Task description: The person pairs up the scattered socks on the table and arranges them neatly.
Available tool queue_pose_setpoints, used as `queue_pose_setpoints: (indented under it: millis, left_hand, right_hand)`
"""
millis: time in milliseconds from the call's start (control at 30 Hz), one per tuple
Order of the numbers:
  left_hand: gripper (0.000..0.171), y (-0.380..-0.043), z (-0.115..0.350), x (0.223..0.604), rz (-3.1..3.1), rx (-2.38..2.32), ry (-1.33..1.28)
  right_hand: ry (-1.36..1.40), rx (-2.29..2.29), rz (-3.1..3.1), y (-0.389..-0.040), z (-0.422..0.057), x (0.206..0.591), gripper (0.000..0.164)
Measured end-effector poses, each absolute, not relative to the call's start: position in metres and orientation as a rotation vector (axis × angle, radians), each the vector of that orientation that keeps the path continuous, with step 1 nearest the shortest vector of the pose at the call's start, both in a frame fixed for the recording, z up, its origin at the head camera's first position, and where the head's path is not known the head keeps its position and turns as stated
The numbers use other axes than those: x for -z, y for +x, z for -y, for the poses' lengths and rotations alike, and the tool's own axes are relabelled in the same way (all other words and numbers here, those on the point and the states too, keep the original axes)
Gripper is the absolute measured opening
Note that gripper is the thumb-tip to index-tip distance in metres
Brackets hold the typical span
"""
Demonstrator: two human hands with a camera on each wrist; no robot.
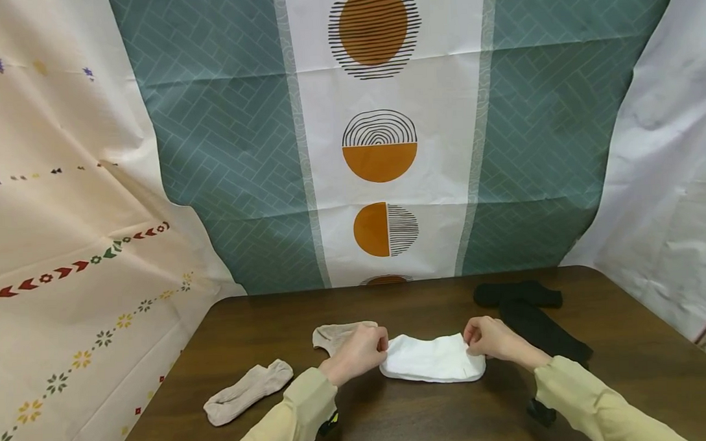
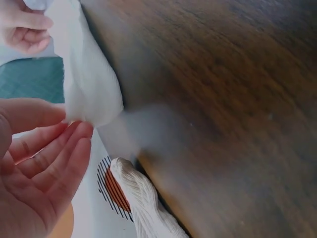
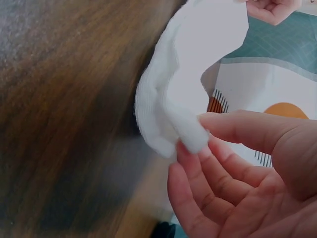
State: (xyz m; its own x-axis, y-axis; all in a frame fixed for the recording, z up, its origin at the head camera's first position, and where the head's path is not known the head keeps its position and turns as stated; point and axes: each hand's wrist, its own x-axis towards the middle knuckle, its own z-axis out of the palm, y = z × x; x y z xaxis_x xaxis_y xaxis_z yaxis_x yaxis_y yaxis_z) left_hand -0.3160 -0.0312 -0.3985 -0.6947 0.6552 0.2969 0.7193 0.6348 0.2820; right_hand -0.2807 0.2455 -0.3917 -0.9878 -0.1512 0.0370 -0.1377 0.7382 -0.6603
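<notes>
A white sock (image 1: 432,359) stretches sideways between my two hands, low over the brown table. My left hand (image 1: 357,351) pinches its left end between thumb and fingertips. At the other end, my right hand (image 1: 496,339) pinches a corner of the fabric. In the right wrist view the sock (image 3: 171,99) shows two layers parting near my right fingers (image 3: 190,171). The left wrist view has the sock (image 2: 91,84) hanging in a soft curve from the pinch.
One beige sock (image 1: 248,393) lies on the table (image 1: 418,416) at left; another beige sock (image 1: 334,336) is partly behind my left hand. Two black socks, one lying crosswise (image 1: 516,294) and one slanted (image 1: 544,330), are at right. A patterned cloth (image 1: 228,153) hangs behind the table.
</notes>
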Motion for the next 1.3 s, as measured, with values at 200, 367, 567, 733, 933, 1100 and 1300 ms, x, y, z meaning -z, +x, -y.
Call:
queue_pose_setpoints:
  millis: [200, 367, 567, 733, 933, 1100, 1300]
  left_hand:
    - [0.013, -0.311, 0.028, 0.394, 2.757, 0.535, -1.128]
    - [0.017, -0.308, 0.023, 0.391, 2.696, 0.491, -1.112]
    - [0.015, -0.303, 0.016, 0.384, 2.601, 0.403, -1.134]
    - [0.013, -0.299, 0.008, 0.380, 2.548, 0.269, -1.198]
    - [0.009, -0.292, 0.002, 0.382, 2.520, 0.136, -1.270]
    - [0.008, -0.286, -0.001, 0.387, 2.521, 0.059, -1.270]
    - [0.003, -0.281, -0.004, 0.391, 2.553, -0.013, -1.300]
  right_hand:
    - [-0.288, 1.030, -2.973, -0.280, -0.247, 0.386, 0.017]
    - [-0.406, 1.005, -3.057, -0.282, -0.245, 0.376, 0.015]
    - [-0.460, 1.018, -3.045, -0.281, -0.237, 0.373, 0.013]
    - [-0.558, 0.947, -3.080, -0.277, -0.228, 0.377, 0.013]
    - [-0.662, 0.865, -3.086, -0.272, -0.220, 0.381, 0.014]
    - [-0.631, 0.776, -3.121, -0.268, -0.215, 0.386, 0.017]
    - [-0.576, 0.693, -3.166, -0.264, -0.211, 0.390, 0.020]
